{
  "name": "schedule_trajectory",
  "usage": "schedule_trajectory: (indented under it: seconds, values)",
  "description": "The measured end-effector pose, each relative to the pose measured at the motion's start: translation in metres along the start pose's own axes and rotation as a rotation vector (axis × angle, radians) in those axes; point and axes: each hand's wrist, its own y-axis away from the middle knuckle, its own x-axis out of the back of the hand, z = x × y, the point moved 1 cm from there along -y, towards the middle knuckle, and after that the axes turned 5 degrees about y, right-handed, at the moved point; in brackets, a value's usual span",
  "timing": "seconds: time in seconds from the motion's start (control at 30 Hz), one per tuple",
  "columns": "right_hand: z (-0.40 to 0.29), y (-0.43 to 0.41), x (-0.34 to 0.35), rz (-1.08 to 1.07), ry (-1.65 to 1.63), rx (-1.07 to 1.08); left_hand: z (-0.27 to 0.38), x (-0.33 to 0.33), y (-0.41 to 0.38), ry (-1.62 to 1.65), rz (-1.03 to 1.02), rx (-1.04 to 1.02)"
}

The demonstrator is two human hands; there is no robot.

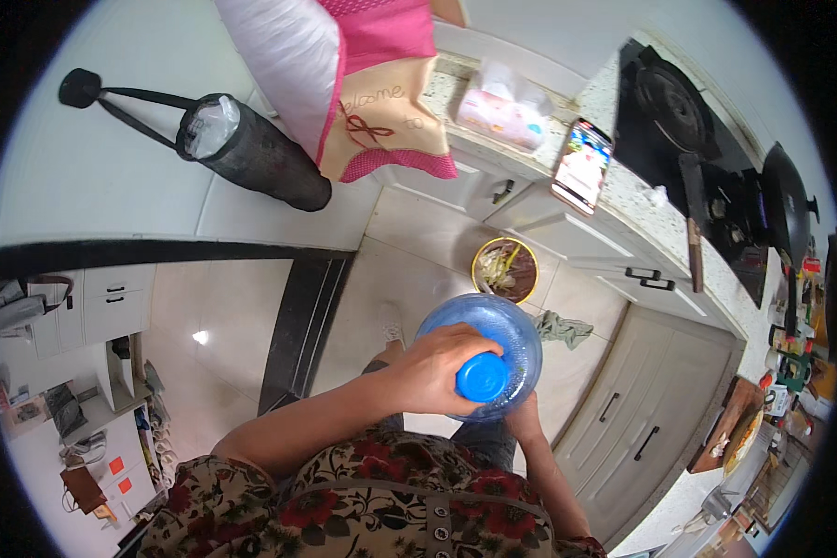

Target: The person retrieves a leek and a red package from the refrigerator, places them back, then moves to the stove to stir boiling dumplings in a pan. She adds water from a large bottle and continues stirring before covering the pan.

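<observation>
A large blue translucent plastic water bottle (523,335) is in front of my body, its blue cap (482,377) facing up at the camera. My left hand (436,366) is wrapped round the neck just below the cap. Low on the bottle's right side is my right hand (524,413); its fingers are hidden behind the bottle, so its grip cannot be made out. Beyond the bottle, a round bin with a yellow rim (476,259) stands on the floor with vegetable scraps in it.
A grey-green cloth (563,329) lies on the tiles right of the bin. The stone counter (642,202) curves along the right, bearing a phone (583,166), a tissue pack (506,111) and a wok (785,199) on the stove. A dark door threshold (300,321) crosses the floor at left.
</observation>
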Motion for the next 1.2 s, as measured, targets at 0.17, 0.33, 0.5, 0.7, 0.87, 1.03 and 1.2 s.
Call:
schedule_trajectory:
  seconds: [0.17, 0.33, 0.5, 0.7, 0.87, 1.03, 1.2]
  values:
    - [0.024, -0.057, -0.07, -0.201, 0.264, -0.031, -0.056, 0.05, 0.016, -0.04, -0.019, 0.084]
    - [0.061, -0.099, -0.113, -0.236, 0.286, 0.031, -0.093, 0.066, 0.026, -0.15, -0.02, 0.222]
    - [0.078, -0.104, -0.104, -0.22, 0.376, 0.155, -0.108, 0.051, 0.01, -0.111, -0.032, 0.208]
    - [0.074, -0.052, -0.059, 0.012, 0.231, -0.067, -0.085, 0.01, -0.02, -0.061, -0.16, 0.145]
    - [0.045, 0.0, -0.007, 0.152, 0.2, -0.193, -0.034, -0.01, -0.043, 0.019, -0.237, -0.023]
    - [-0.001, 0.037, 0.011, 0.385, 0.0, -0.154, 0.017, -0.004, -0.057, 0.037, -0.287, -0.233]
    - [-0.061, 0.043, 0.015, 0.424, 0.093, -0.031, 0.054, 0.018, -0.059, 0.033, -0.275, -0.338]
